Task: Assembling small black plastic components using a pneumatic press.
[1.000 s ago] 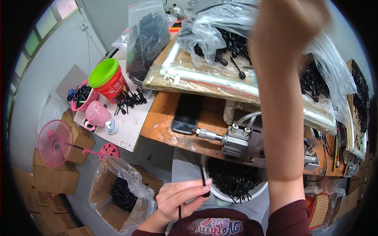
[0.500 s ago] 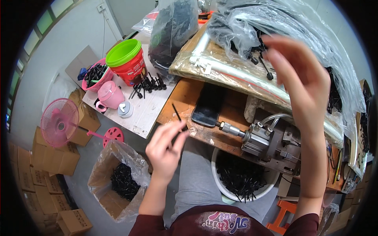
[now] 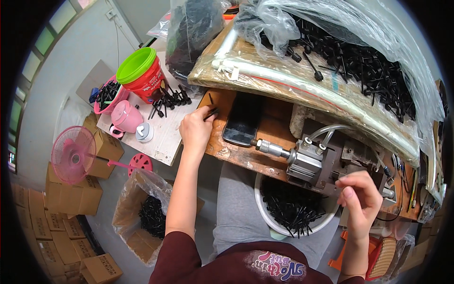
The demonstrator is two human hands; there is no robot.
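Note:
My left hand [image 3: 195, 130] is closed at the left end of the wooden bench, its fingertips pinched on a thin black stick-like part [image 3: 211, 99] that points up and away from me. A dark phone [image 3: 242, 124] lies just right of it. My right hand [image 3: 360, 201] hovers at the near side of a small metal bench machine [image 3: 309, 163]. Its fingers are half curled with the thumb apart, and I see nothing between them. The machine has a round metal cylinder end [image 3: 272, 147] and clear air tubes [image 3: 326, 128].
Black stemmed parts [image 3: 350, 61] are heaped on a plastic-wrapped board above the bench. A white tub [image 3: 265, 222] of black pieces sits at my lap. On the left side table stand a red bucket [image 3: 144, 85], a pink mug [image 3: 126, 116] and several black parts [image 3: 172, 100]; a pink fan [image 3: 74, 154] stands beyond.
My right hand has come down from the heap to the machine's near side. My left hand has moved up onto the bench with the black stick-like part. The view has shifted slightly.

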